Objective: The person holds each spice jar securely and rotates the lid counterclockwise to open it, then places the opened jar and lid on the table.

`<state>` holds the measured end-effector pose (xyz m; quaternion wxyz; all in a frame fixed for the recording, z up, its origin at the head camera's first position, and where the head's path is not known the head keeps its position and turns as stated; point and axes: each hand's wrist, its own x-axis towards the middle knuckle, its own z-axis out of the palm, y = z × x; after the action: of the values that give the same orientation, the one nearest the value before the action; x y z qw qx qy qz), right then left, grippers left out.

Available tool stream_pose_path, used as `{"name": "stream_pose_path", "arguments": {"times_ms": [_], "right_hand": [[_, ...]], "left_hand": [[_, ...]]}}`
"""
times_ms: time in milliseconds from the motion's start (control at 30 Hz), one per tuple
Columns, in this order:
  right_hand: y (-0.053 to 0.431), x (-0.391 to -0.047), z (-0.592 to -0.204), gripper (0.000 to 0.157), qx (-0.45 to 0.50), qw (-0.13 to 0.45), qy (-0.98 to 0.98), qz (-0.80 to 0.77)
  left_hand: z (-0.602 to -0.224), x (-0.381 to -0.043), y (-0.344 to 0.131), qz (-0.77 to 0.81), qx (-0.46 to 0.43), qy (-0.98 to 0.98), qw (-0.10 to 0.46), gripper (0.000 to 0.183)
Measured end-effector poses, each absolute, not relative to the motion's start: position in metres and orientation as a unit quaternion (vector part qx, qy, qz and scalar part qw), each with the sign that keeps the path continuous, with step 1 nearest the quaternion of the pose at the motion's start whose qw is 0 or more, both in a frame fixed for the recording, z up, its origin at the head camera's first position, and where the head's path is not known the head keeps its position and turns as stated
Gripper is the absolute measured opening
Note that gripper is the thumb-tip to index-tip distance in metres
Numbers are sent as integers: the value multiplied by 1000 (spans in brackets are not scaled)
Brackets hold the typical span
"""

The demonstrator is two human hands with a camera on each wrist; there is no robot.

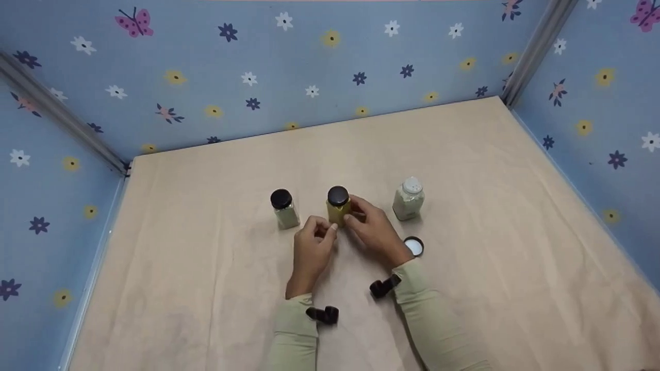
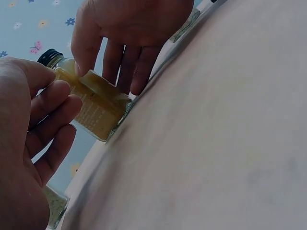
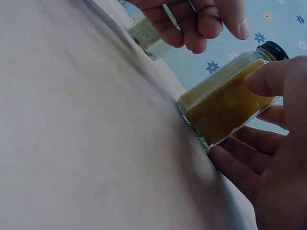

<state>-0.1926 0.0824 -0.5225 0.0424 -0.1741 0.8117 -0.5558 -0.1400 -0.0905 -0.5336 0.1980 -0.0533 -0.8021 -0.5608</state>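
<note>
head view, frame centre: right hand (image 1: 378,233) grips the yellow jar (image 1: 335,212) in its fingers (image 1: 360,204); left hand (image 1: 312,248), fingers loosely curled, just beside it

rows of pale print (image 2: 92,117) on the yellow-filled jar (image 2: 98,103), too blurred to read

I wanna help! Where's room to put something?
Bare beige cloth stretches left of the black-capped, green-filled glass jar and right of the white-topped, pale-green glass jar. It's crowded around the yellow-filled glass jar, between left hand and right hand.
</note>
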Motion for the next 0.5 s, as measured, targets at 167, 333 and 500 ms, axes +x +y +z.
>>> {"name": "stream_pose_path", "arguments": {"times_ms": [167, 333, 500], "right_hand": [[83, -192, -525, 46, -176, 35, 816, -549], [81, -193, -525, 45, -178, 38, 815, -551], [81, -193, -524, 44, -177, 39, 813, -553]], "left_hand": [[-536, -140, -87, -565, -53, -801, 191, 16], [-532, -144, -91, -568, -56, -798, 193, 15], [-528, -147, -99, -550, -43, -808, 206, 16]]}}
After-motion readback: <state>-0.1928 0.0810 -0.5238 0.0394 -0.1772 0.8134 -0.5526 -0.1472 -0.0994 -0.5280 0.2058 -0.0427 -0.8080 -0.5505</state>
